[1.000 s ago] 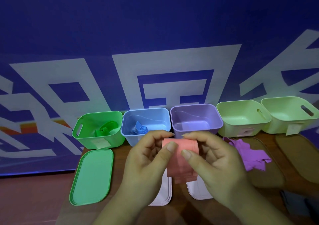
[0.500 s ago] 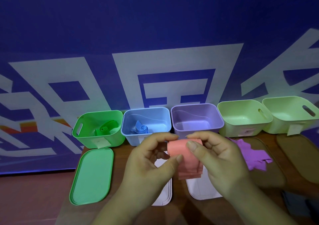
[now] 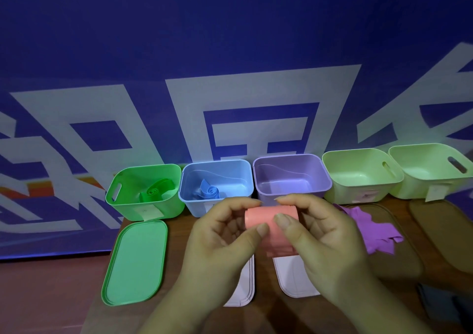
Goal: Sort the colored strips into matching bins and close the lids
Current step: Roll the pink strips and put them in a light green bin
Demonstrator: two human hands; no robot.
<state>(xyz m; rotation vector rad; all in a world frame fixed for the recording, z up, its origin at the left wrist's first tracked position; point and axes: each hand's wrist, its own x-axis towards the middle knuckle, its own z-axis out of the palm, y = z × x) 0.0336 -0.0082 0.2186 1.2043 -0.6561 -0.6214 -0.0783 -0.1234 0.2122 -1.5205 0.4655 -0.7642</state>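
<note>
Both my hands hold a bundle of pink strips (image 3: 266, 221) curled into a roll above the table's middle; my left hand (image 3: 222, 233) grips its left side, my right hand (image 3: 320, 236) its right. Behind stand open bins in a row: green bin (image 3: 122, 205) with a rolled green strip (image 3: 153, 192), blue bin (image 3: 190, 203) with a rolled blue strip (image 3: 210, 191), an empty purple bin (image 3: 317, 187), and two pale green bins (image 3: 358, 190) (image 3: 422, 185). Purple strips (image 3: 376, 231) lie loose on the table at the right.
A green lid (image 3: 135, 262) lies in front of the green bin. Two whitish lids (image 3: 245, 290) (image 3: 291, 280) lie partly under my hands. Two brown lids (image 3: 389, 262) (image 3: 445, 233) lie at the right. A blue banner wall stands behind the bins.
My hands have rolled the pink strips tighter, so less of the bundle hangs down below my fingers. The bins, lids and purple strips have not moved.
</note>
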